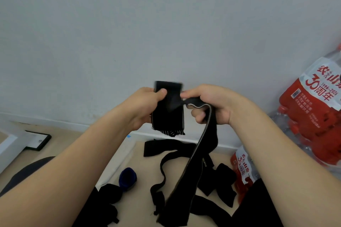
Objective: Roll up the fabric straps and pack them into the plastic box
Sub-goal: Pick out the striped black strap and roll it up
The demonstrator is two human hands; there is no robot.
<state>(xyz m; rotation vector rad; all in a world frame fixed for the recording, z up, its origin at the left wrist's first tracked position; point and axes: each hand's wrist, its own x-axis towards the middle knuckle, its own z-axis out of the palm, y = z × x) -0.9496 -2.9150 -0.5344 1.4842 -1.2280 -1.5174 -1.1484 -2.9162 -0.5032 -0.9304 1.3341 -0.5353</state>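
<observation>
I hold a long black fabric strap up in front of the wall. My left hand grips its flat folded end, thumb on the front. My right hand is curled round the strap just to the right, and the rest hangs down from it to the floor. Several more black straps lie loose on the floor below. A rolled blue strap and rolled black ones sit at lower left. No plastic box is in view.
Shrink-wrapped packs of red-capped water bottles stand at the right against the wall, a smaller pack beside them. A black-framed panel lies on the floor at left. A white skirting board runs along the wall.
</observation>
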